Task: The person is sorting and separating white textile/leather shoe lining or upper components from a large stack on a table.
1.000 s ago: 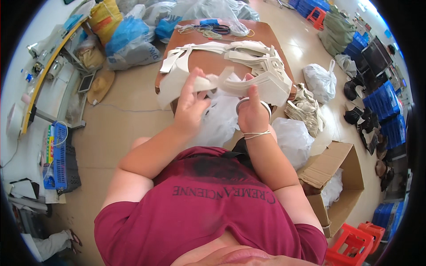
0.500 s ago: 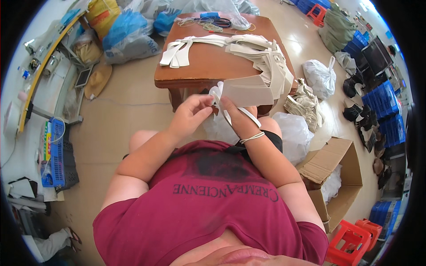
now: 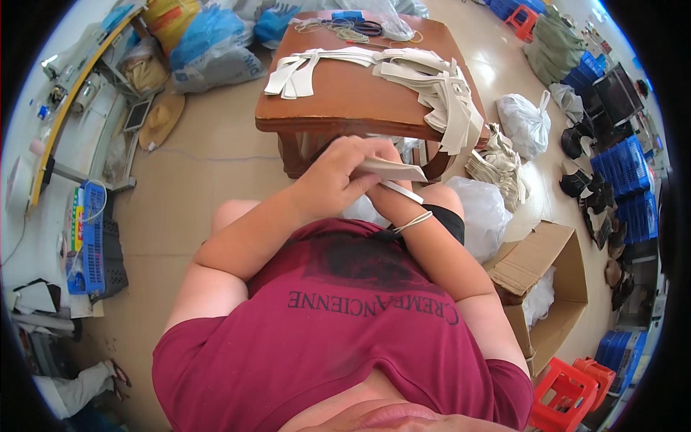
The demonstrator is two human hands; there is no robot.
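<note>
My left hand [image 3: 332, 174] is closed over an off-white flat cut piece [image 3: 396, 171], its thumb along the near side. Seen almost edge-on, the piece points to the right. Just behind and below it is my right hand [image 3: 389, 205], closed, with a narrow white strip [image 3: 403, 191] sticking out past its thumb side. My left hand covers most of the right fingers. A pale cord loop [image 3: 413, 222] circles my right wrist. Both hands are in front of the near edge of a brown wooden table [image 3: 324, 119].
More off-white cut pieces [image 3: 410, 68] lie along the table, some overhanging its right edge. Cords and a blue item [image 3: 348, 16] are at its far side. A bundle of pieces [image 3: 498, 169], plastic bags [image 3: 479, 216] and an open cardboard box [image 3: 529, 266] stand on the right floor.
My left hand has moved right and closed over the flat piece, which has turned from broad side showing to nearly edge-on. The table appears slightly higher and further right in view.
</note>
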